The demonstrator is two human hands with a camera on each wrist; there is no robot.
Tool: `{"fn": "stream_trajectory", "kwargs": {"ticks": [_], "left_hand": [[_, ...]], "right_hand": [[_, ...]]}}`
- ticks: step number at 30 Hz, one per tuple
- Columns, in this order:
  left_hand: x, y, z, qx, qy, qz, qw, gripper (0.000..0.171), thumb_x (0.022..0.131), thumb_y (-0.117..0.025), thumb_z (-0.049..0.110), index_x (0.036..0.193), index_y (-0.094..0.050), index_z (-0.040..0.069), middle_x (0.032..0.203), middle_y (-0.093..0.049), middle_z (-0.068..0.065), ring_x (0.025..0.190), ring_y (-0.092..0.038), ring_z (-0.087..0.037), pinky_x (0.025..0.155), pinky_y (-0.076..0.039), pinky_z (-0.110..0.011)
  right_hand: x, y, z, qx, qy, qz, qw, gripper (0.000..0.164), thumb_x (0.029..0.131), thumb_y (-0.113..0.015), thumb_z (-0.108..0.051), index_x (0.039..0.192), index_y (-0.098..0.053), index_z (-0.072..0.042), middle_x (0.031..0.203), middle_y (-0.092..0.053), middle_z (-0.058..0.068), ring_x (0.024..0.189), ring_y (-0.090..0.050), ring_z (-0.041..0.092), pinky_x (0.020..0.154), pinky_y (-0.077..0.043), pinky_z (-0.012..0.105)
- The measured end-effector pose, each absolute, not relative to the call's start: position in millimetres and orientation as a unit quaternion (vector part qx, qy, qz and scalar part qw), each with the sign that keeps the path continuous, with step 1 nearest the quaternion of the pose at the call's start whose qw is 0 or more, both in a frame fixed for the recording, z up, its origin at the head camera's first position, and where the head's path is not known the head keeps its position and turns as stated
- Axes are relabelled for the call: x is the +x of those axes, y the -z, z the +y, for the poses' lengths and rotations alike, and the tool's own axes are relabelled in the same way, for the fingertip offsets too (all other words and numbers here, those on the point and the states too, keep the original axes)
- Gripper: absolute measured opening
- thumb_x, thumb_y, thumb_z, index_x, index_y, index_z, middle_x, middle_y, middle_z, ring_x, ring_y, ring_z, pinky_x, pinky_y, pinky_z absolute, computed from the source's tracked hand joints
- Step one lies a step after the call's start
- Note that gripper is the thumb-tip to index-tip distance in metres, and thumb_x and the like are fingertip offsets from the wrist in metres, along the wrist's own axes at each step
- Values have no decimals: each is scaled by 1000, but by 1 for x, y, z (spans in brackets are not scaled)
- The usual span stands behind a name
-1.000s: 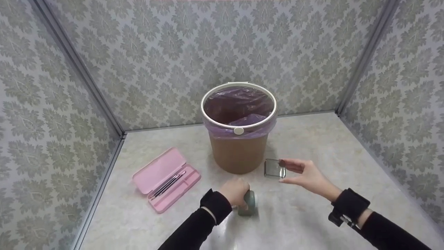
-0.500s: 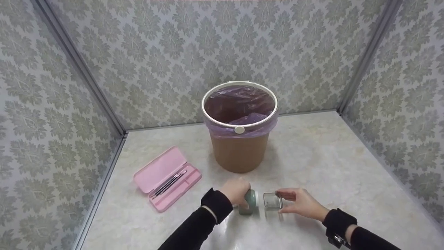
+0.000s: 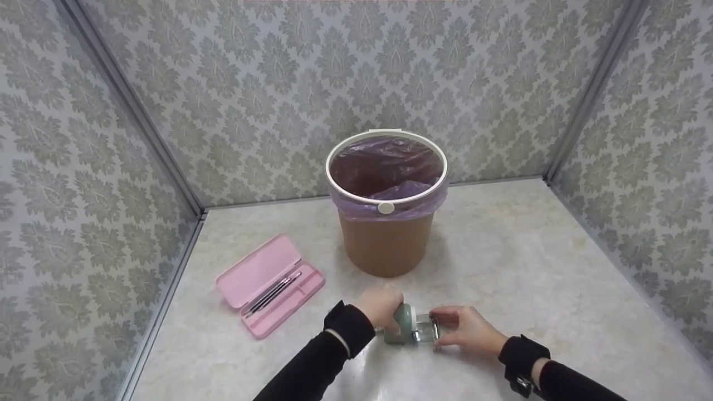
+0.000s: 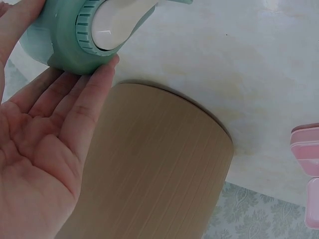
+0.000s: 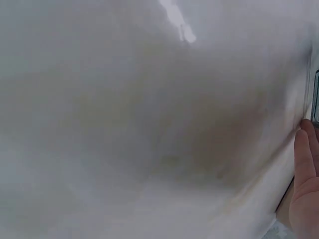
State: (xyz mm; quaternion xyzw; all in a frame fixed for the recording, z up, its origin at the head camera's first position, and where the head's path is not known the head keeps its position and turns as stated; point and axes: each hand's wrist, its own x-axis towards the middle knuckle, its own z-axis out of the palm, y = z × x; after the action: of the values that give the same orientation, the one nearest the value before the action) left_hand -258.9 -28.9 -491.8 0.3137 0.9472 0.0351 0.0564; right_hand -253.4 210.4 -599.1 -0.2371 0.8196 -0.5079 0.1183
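Observation:
My left hand (image 3: 380, 306) grips a green crank pencil sharpener (image 3: 397, 327) low over the table, just in front of the bin. In the left wrist view its white crank (image 4: 117, 22) and ribbed green dial (image 4: 87, 27) show beside my fingers. My right hand (image 3: 470, 332) pinches a clear square shavings drawer (image 3: 425, 328) by its outer end. The drawer is against the sharpener's white-edged right side, seemingly partly inside it; how far is hard to tell. In the right wrist view, only part of my right hand and the drawer's edge (image 5: 316, 97) appear at the right border.
A brown bin (image 3: 387, 245) with a white rim and purple liner stands behind my hands. On the left lies a pink pencil case (image 3: 259, 273), lid open, with several dark pencils (image 3: 273, 294) inside. Patterned walls enclose the pale table (image 3: 512, 245) at the back and sides.
My right hand has brought the clear drawer down from beside the bin, then leftward against the sharpener. The left hand stays in place, holding the sharpener.

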Motion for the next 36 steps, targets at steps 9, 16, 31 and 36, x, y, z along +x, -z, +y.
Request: {"fn": "stream_trajectory", "kwargs": {"ticks": [9, 16, 31, 36], "left_hand": [[-259, 493, -29, 312, -38, 948, 52, 38, 54, -86, 30, 80, -64, 13, 73, -59, 5, 63, -48, -9, 61, -41, -21], [-261, 496, -29, 312, -38, 948, 51, 38, 54, -86, 31, 80, -65, 13, 73, -60, 5, 63, -48, -9, 60, -41, -22], [-260, 495, -27, 312, -22, 949, 45, 36, 55, -85, 33, 79, -65, 14, 73, -59, 4, 65, -49, -11, 59, -39, -24], [-261, 493, -28, 314, -11, 948, 45, 35, 55, -84, 33, 77, -65, 14, 72, -60, 4, 63, -48, -10, 59, -39, -24]], "right_hand": [[-258, 604, 199, -216, 509, 824, 123, 72, 60, -84, -23, 121, -56, 1, 119, -63, 17, 109, -62, 26, 91, -48, 25], [-260, 605, 195, -212, 517, 819, 130, 69, 61, -83, -22, 121, -56, 0, 120, -61, 18, 112, -60, 30, 93, -47, 28], [-263, 605, 168, -244, 519, 810, 125, 55, 65, -82, -22, 116, -62, -14, 116, -66, 4, 107, -62, 9, 94, -47, 25], [-262, 603, 165, -241, 517, 812, 121, 53, 65, -81, -18, 114, -63, -15, 113, -67, 2, 104, -62, 5, 93, -47, 24]]}}
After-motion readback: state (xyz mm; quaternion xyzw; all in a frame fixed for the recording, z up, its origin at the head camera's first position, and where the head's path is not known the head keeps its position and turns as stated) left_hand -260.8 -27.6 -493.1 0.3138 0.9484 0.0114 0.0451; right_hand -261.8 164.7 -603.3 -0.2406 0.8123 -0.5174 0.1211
